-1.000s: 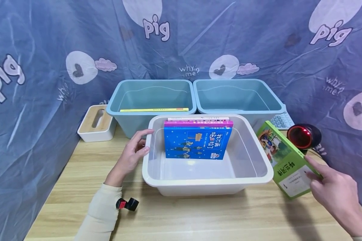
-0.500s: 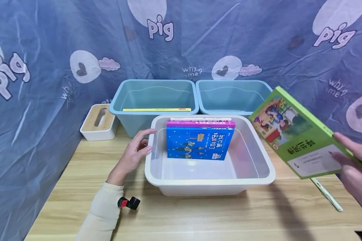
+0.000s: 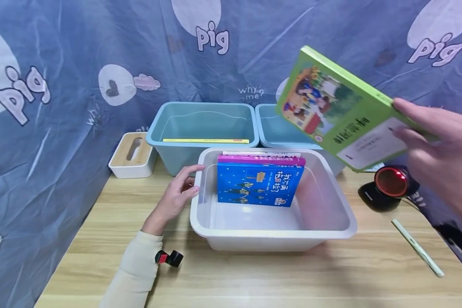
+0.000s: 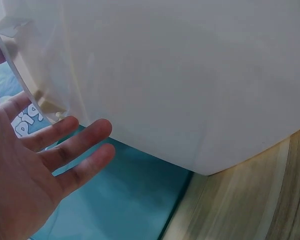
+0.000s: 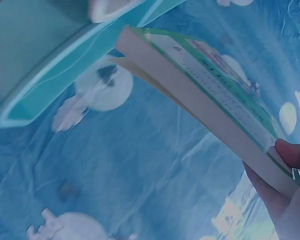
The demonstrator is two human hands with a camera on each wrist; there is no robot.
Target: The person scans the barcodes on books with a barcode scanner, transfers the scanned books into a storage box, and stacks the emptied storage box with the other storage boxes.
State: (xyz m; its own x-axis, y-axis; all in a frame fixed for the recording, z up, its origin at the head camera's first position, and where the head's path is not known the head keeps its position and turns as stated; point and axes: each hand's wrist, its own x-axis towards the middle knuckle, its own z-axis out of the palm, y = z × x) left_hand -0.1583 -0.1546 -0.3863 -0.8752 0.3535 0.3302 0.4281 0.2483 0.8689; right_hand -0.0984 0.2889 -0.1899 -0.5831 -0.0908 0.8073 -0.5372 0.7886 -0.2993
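Note:
My right hand [image 3: 439, 149] pinches a green book [image 3: 339, 107] by its lower right corner, thumb on the cover. The book is raised and tilted above the right side of the white bin [image 3: 277, 234]. In the right wrist view, the book's [image 5: 205, 100] page edges show, with one sheet or flap a little apart. My left hand [image 3: 177, 192] rests at the bin's left rim, its fingers loosely extended in the left wrist view. Inside the bin, a blue book [image 3: 254, 186] stands on edge before a pink book [image 3: 262, 160] and a white-edged one.
Behind stand two teal bins, the left one [image 3: 204, 112] with a yellow book [image 3: 205, 140], the right one [image 3: 285, 124] partly covered by the green book. A tissue box [image 3: 131, 156] sits left. A black scanner-like device [image 3: 389, 186] and a pale green strip [image 3: 417, 248] lie right.
My right hand has lifted the green book from beside the scanner-like device up and left, above the bins. My left hand has stayed at the white bin's rim.

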